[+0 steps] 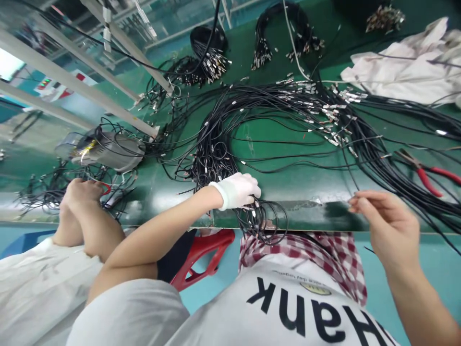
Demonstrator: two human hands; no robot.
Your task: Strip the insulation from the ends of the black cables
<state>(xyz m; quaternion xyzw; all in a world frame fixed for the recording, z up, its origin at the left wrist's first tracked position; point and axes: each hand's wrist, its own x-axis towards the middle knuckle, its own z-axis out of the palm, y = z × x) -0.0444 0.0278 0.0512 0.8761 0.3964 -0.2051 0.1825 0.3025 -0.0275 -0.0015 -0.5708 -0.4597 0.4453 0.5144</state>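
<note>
My left hand [239,190], in a white glove, is closed around a bunch of thin looped black cables [268,218] at the table's front edge. Some of these loops hang over the edge toward my lap. To the right, my bare right hand [391,223] has thumb and fingertips pinched together. A single thin black cable [351,168] runs down to those fingertips from the pile. Just beyond my left hand lies a thick bundle of black cables [216,149], curving back and right to a cluster of silver and white cable ends [327,113].
Red-handled pliers [427,178] rest on cables at the right. White cloth [406,65] lies at the back right. More cable coils [209,50] sit at the back. At left, a co-worker's hands [84,192] work beside a grey round object [118,151]. A red stool [205,257] stands below.
</note>
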